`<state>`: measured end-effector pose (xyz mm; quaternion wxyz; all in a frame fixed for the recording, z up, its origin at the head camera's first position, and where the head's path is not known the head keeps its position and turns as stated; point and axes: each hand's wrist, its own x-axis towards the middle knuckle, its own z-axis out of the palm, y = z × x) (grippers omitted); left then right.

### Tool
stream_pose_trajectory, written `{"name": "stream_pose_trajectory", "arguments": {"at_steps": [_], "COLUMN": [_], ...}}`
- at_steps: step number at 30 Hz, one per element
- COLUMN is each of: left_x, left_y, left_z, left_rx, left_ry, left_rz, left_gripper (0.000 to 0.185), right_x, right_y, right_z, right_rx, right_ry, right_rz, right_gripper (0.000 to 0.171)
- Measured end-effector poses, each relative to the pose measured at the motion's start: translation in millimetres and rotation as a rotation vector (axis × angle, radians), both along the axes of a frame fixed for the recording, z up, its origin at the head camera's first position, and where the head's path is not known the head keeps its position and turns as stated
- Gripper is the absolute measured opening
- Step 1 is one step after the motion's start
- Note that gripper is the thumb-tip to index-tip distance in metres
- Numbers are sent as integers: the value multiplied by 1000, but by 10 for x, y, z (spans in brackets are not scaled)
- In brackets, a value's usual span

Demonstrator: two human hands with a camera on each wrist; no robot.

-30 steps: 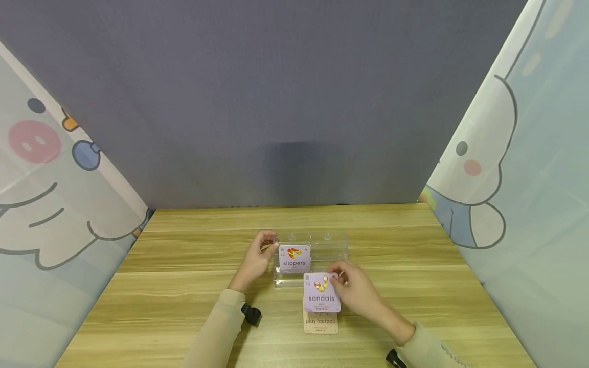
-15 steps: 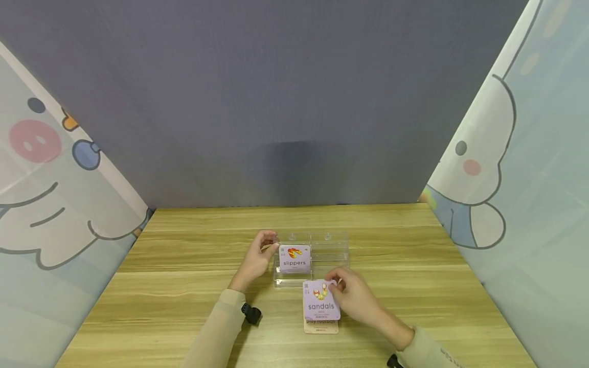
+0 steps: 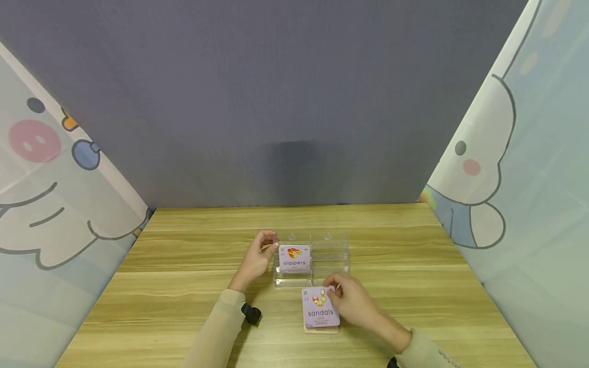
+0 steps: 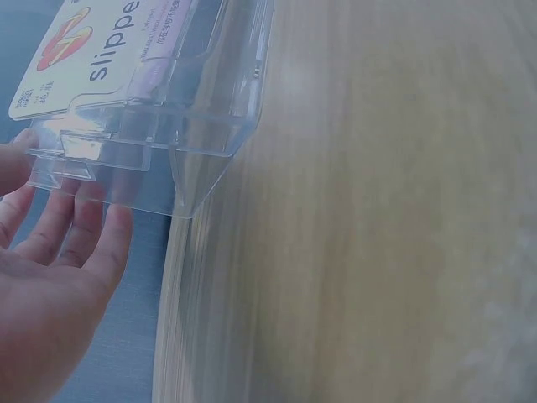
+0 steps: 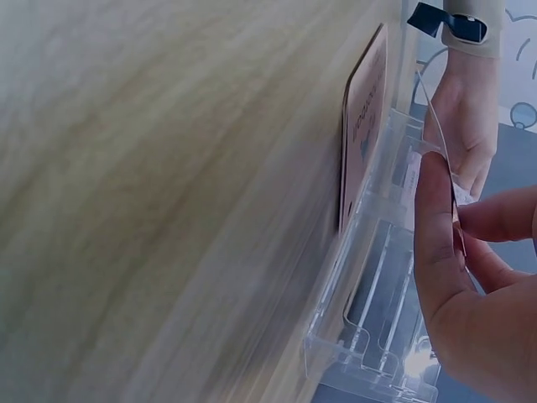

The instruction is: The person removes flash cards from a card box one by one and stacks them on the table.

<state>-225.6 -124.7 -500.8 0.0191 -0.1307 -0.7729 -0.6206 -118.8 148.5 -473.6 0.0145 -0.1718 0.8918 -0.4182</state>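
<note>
head view reads sandals card, right wrist edge-on

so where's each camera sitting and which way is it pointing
head: worn on the head, facing forward and down at the table; shows both hands and sleeves.
left wrist: on the left wrist, facing the clear holder; shows the left hand.
right wrist: on the right wrist, facing along the table; shows the right hand.
shared: all three show the clear holder.

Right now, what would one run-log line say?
left hand: steadies clear holder | right hand: pinches sandals card over stack | slippers card: in holder
</note>
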Motion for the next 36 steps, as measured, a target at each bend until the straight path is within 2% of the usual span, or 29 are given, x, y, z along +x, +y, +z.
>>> {"name": "stream_pose_trajectory", "arguments": {"at_steps": [7, 14, 19, 23, 36], "left_x": [16, 171, 193, 190, 168], "left_y": [29, 54, 62, 61, 60], "left_z": [19, 305, 326, 315, 288], "left_rx": [-11, -3, -1, 1, 11], "left_ry": [-3, 6, 15, 2, -1], "left_rz": [18, -10, 0, 6, 6], "left_gripper": [29, 26, 26, 26, 26], "right_x": [18, 18, 13, 13, 39], "right_y": [-17, -11, -7, -15, -62], "right_z": [-37, -53, -67, -79, -64], "right_rx": [7, 23, 22, 44, 210], "right_ry": [34, 10, -10, 11, 109], "right_rz": [2, 11, 27, 37, -8], "right_gripper": [18, 17, 17, 17, 15]}}
